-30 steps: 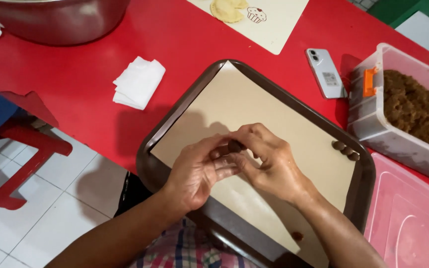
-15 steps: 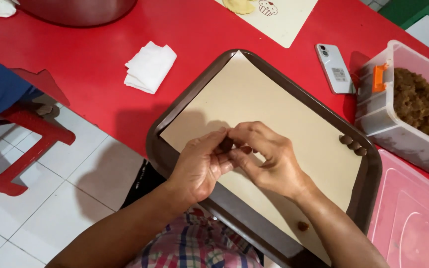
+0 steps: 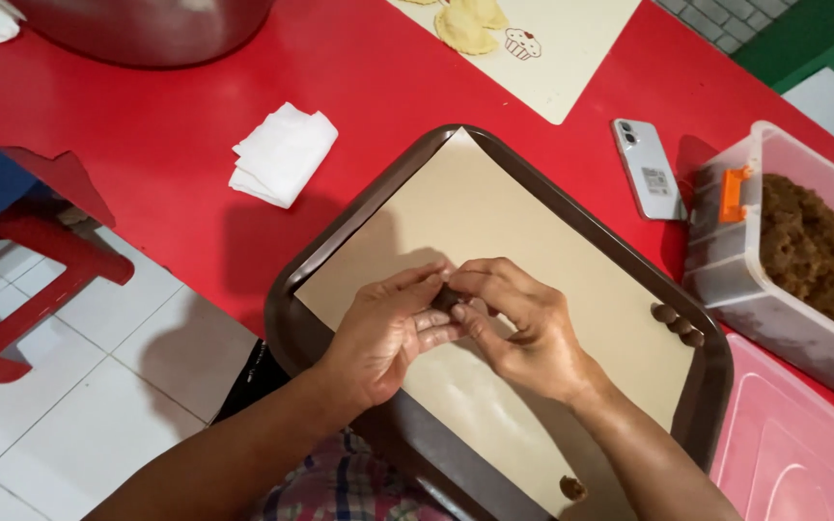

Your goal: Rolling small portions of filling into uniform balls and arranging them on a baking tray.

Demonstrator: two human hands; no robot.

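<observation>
My left hand (image 3: 388, 328) and my right hand (image 3: 523, 323) meet over a dark brown tray (image 3: 291, 299) lined with tan paper. Between the fingertips of both hands sits a small dark brown lump (image 3: 444, 297), mostly hidden by the fingers. Two small dark pieces (image 3: 678, 323) lie on the paper near the tray's right rim. Another small brown bit (image 3: 571, 487) lies near the tray's front edge.
A clear plastic tub (image 3: 726, 280) of brown crumbly filling stands right of the tray, with a pink lid (image 3: 793, 453) in front of it. On the red table (image 3: 147, 154) lie a folded white tissue (image 3: 282, 154), a phone (image 3: 647, 169), a cream mat (image 3: 552, 48) and a metal bowl (image 3: 147, 29). A red stool (image 3: 41, 270) stands on the left.
The camera view has shifted slightly. My hands stay together over the tray, fingers working the small dark lump.
</observation>
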